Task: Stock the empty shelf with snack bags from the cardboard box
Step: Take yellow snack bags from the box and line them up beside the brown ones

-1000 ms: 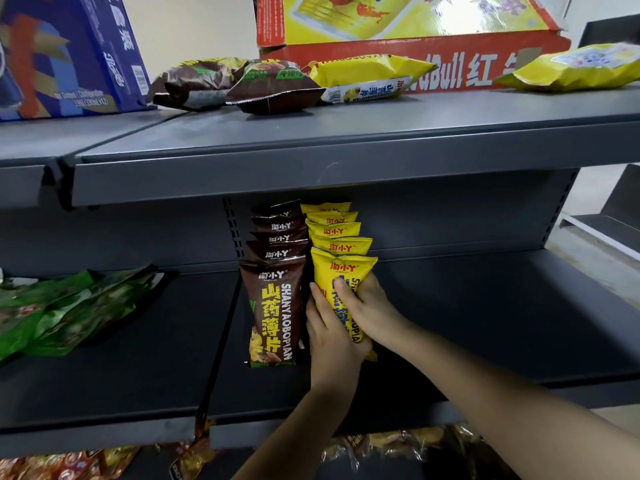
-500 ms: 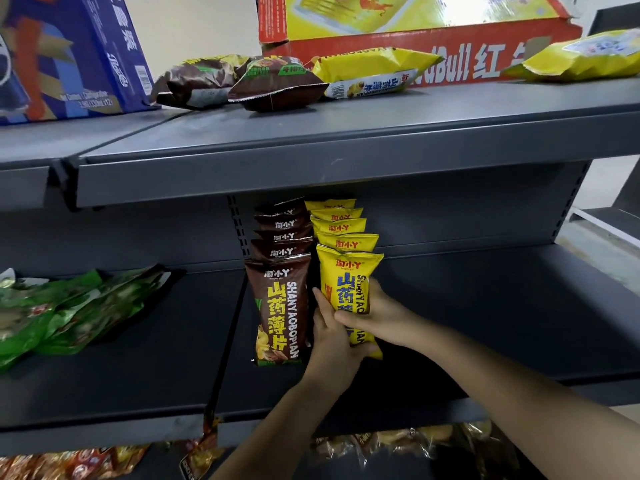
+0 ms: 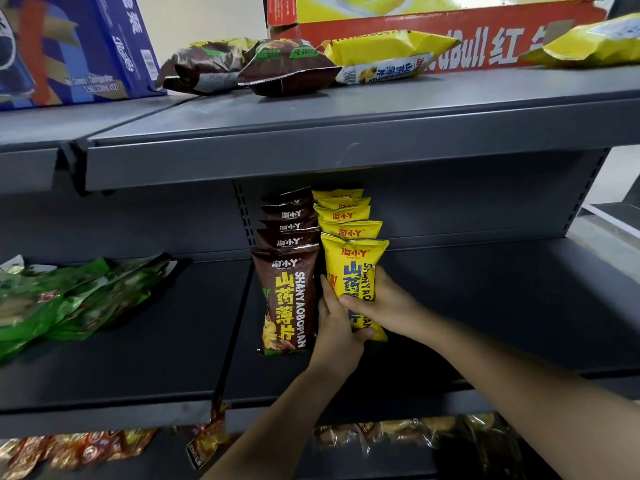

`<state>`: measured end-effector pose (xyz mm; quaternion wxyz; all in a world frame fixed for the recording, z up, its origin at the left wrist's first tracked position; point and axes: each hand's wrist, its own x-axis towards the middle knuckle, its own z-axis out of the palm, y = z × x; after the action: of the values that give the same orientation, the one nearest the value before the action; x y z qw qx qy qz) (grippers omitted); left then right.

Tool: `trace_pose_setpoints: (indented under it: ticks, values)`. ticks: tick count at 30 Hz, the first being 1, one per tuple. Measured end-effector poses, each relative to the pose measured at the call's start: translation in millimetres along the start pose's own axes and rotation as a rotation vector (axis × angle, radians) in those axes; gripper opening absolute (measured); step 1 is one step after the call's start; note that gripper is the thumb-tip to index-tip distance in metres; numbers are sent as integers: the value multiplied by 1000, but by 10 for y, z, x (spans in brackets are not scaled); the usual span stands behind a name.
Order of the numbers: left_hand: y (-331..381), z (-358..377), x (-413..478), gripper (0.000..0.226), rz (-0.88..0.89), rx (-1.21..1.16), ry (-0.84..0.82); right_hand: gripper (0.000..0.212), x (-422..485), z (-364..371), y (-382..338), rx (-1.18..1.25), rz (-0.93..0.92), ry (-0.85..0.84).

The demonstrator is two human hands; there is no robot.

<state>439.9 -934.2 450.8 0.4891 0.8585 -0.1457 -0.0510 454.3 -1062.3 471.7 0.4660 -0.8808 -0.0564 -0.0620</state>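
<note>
While both hands work at the middle shelf (image 3: 502, 306), the left hand (image 3: 336, 327) curls round the lower left edge of the front yellow bag (image 3: 353, 259) and the right hand (image 3: 388, 306) wraps its right side. It stands upright at three o'clock of the brown bags (image 3: 289, 299). Light, puffy and probably slick, it wants gentle holds at the side seams.

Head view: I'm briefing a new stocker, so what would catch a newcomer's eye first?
Two upright rows on the middle grey metal shelf: glossy brown foil snack bags beside bright yellow foil snack bags. The left hand and right hand grip the front yellow bag. Crumpled green packets lie further left.
</note>
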Motion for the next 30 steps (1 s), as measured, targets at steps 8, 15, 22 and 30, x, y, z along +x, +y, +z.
trace_pose_setpoints:
  ticks: [8, 15, 22, 30]
  values:
    - [27, -9, -44, 106, 14, 19, 21, 44, -68, -22, -42, 130, -11, -69]
    - [28, -75, 3, 104, 43, 63, 6, 54, -78, -61, -88, 1, -18, -87]
    - [35, -65, -36, 103, 48, 154, 39, 69, -153, -12, -75, -23, 3, -18]
    - [162, -15, -196, 90, -28, 275, 79, 55, -379, 20, -93, -76, 115, 68]
